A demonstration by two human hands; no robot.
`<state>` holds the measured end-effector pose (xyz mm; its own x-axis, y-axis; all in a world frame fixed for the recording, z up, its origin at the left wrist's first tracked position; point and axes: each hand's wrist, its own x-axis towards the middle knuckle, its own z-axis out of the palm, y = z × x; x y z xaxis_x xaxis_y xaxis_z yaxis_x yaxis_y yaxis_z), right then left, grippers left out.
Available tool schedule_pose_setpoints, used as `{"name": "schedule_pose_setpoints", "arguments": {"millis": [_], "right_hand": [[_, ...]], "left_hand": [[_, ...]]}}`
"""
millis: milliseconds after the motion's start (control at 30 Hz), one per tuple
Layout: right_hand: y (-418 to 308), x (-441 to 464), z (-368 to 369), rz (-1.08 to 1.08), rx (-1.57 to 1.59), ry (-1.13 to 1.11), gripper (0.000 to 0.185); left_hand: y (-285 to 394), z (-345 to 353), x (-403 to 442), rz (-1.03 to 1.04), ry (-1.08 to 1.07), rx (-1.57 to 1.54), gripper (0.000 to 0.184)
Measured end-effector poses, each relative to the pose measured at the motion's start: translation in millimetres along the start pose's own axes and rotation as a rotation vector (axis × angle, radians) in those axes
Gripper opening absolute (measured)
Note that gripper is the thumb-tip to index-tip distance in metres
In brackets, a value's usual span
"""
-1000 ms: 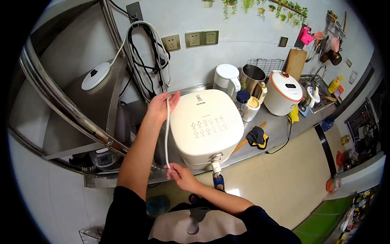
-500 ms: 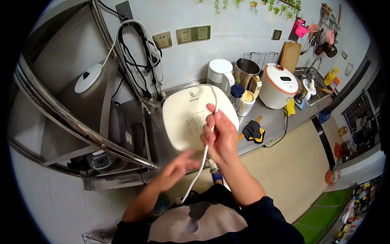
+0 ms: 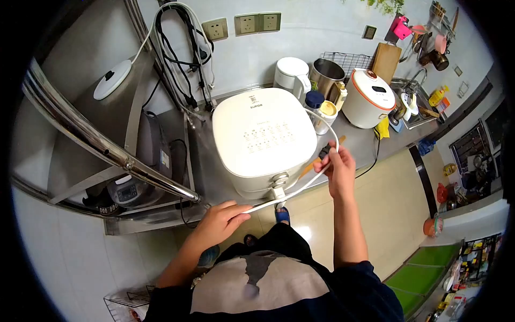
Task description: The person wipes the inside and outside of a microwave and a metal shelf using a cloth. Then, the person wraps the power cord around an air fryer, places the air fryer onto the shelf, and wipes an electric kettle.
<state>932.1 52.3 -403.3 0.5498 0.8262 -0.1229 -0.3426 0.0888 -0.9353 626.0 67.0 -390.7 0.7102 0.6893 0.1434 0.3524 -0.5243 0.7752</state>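
A white power cord (image 3: 306, 186) stretches in front of a cream SUPOR kitchen appliance (image 3: 268, 115) with rows of printed symbols on its lid. My left hand (image 3: 219, 222) is closed around the cord at the appliance's lower left, with whatever is inside the grip hidden. To the right, my right hand (image 3: 338, 167) pinches the same cord between thumb and fingers. From there the cord curves back up past the appliance's right side. Between my hands, the appliance's front handle (image 3: 278, 185) sits just behind the cord.
Along the counter stand a white pitcher (image 3: 291, 72), a steel jug (image 3: 327, 77), jars and a white-orange rice cooker (image 3: 369, 99). On the left, a metal shelf rack (image 3: 112, 153) holds appliances. Bundled cables (image 3: 179, 53) hang below the wall sockets (image 3: 257, 23).
My hands have spread apart, the right moving rightward off the lid and the left now gripping the cord. The cord is pulled across the appliance's front. The camera view has tilted down.
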Motion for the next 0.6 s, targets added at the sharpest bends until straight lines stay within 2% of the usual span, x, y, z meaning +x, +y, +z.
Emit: {"name": "schedule_pose_setpoints", "arguments": {"millis": [100,167,233,300,367,433,533,567,600], "right_hand": [[20,-12,-21,-0.033,-0.141,-0.019,0.027],[34,-16,-28,-0.091,-0.310,-0.031,0.025],[48,-14,-27,-0.160,-0.315,-0.050,0.022],[61,-11,-19,-0.191,-0.309,-0.134,0.018],[67,-15,-9,-0.144,-0.343,-0.221,0.017],[71,-20,-3,-0.105,-0.345,-0.221,0.018],[75,-19,-4,-0.073,-0.421,-0.252,0.022],[75,-18,-5,-0.080,-0.495,-0.272,0.024],[74,-17,-5,-0.081,-0.498,-0.278,0.024]], "left_hand": [[-4,1,0,0.017,0.039,0.056,0.018],[-21,-1,-5,-0.050,0.168,0.068,0.015],[-35,-6,-6,-0.034,0.204,0.095,0.014],[-44,-12,-7,-0.150,0.355,0.095,0.012],[-70,-13,-8,-0.170,0.553,0.019,0.010],[-93,-7,-10,-0.194,0.582,0.052,0.013],[-108,7,-9,-0.450,0.695,-0.365,0.021],[-114,11,-5,-0.450,0.699,-0.366,0.021],[-119,16,1,-0.509,0.736,-0.548,0.021]]}}
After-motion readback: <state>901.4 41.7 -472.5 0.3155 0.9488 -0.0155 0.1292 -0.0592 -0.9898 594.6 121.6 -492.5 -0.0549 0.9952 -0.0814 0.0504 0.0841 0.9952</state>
